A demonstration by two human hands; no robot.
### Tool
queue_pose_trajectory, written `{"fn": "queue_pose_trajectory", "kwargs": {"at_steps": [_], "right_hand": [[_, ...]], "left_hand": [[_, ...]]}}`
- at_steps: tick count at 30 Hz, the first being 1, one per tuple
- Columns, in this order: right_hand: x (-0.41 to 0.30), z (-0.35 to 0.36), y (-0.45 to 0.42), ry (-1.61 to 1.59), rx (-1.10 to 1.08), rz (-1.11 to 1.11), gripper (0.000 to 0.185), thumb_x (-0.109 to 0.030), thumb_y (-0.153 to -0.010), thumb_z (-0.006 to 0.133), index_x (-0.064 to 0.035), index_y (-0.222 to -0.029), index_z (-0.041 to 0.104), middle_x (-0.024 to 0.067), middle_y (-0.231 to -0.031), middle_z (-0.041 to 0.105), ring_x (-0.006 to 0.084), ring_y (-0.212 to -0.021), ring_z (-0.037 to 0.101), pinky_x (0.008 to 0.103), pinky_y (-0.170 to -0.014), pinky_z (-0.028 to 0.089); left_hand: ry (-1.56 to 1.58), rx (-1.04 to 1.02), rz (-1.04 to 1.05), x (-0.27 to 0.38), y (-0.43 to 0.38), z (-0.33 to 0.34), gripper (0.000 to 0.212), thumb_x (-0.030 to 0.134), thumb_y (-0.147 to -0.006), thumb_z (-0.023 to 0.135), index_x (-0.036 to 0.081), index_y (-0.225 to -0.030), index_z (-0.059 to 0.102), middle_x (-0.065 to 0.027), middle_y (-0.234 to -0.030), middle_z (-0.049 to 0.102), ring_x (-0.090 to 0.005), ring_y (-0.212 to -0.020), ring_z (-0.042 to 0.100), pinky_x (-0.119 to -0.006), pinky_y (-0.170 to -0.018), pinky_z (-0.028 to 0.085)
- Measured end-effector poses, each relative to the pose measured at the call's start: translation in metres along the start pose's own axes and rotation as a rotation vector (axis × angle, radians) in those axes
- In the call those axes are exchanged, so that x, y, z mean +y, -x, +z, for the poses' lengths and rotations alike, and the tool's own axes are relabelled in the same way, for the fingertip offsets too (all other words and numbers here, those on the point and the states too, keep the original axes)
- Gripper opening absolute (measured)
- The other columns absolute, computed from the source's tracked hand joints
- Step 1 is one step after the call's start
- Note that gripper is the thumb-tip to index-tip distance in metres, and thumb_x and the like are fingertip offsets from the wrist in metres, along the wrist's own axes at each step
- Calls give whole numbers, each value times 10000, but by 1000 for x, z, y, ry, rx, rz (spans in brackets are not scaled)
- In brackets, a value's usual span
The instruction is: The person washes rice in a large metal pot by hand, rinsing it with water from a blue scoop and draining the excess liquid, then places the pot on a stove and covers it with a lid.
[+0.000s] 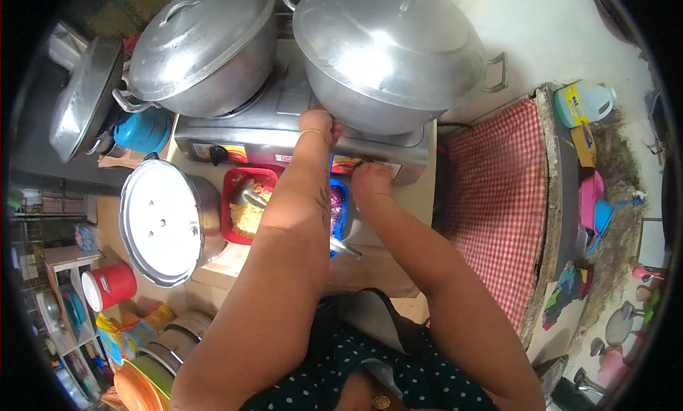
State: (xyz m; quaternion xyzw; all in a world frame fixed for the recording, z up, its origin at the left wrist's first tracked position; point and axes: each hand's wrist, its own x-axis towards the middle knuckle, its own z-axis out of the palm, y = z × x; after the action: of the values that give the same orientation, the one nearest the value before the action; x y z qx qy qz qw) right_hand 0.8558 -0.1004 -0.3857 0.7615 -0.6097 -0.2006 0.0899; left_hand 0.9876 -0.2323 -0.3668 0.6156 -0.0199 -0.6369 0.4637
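My left hand (319,125), with a thin bracelet at the wrist, reaches to the front of a steel two-burner gas stove (240,131). Its fingers curl close beneath a large lidded aluminium pot (373,64); whether they hold something is hidden. Lower and to the right, my right hand (372,186) grips the right stove knob (358,165), mostly covered by the fingers. A second lidded pot (208,53) sits over the left burner, above the left knob (218,155). Partly behind my left forearm are a red tub (228,197) of chopped pale food with a spoon and a blue tub (344,197) of purple pieces.
A pressure cooker (163,219) stands left of the red tub. Farther left are a blue gas canister (141,131) and a red bucket (114,286). At right, a red checked cloth (496,197) hangs below a concrete ledge (565,208) bearing a plastic jug (581,104).
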Motion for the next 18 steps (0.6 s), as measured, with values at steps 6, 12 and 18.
{"fn": "queue_pose_trajectory", "kwargs": {"at_steps": [6,12,18], "right_hand": [[40,-20,1,-452,-100,-21,251,-218,-883,572,-76,-1044,702,140,-984,700,318,-924,679,477,-765,517],[190,-67,20,-964,663,518,338,-300,-978,464,-14,-979,644,165,-874,675,334,-792,657,427,-729,503],[266,-135,-17,-1131,692,525,546,-462,-980,504,50,-878,666,166,-791,691,252,-715,679,370,-666,520]], "left_hand": [[-42,33,27,-2,-7,0,135,90,-942,491,88,-939,626,-92,-690,608,-187,-519,553,-330,-441,455],[-91,23,-55,6,8,2,199,63,-963,397,101,-958,593,-102,-748,614,-187,-589,570,-310,-459,462],[-49,88,-44,2,4,5,170,79,-960,423,88,-947,592,-105,-748,619,-203,-576,581,-340,-449,471]]}}
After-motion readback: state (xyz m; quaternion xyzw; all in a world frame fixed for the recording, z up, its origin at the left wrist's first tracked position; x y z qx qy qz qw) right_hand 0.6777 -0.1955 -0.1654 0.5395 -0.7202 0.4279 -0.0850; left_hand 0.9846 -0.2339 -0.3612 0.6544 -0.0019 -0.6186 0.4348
